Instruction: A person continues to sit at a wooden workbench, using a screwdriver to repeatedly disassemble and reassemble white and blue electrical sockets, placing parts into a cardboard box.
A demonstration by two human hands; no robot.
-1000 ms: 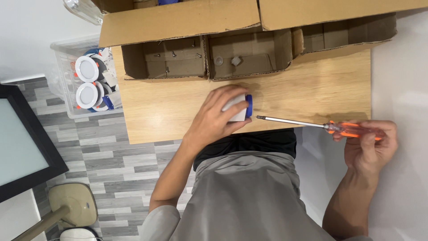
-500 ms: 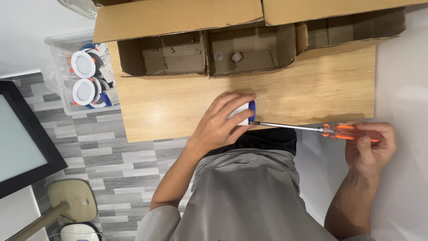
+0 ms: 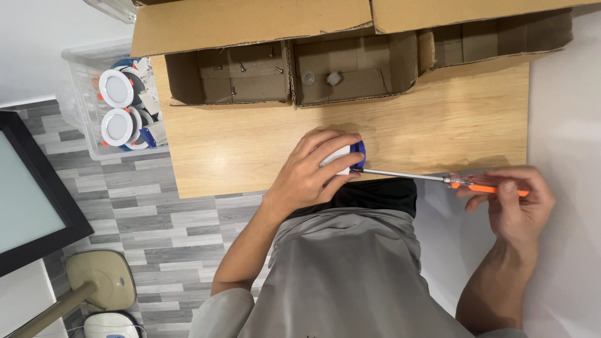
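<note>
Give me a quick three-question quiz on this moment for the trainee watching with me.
1. True or false: the left hand holds down a small white and blue part at the near edge of the wooden table.
2. What does the right hand grip? A) a hammer B) an orange-handled screwdriver C) pliers
3. Where does the screwdriver's tip point?

Key
1. True.
2. B.
3. At the side of the white and blue part, beside the left hand's fingers.
</note>
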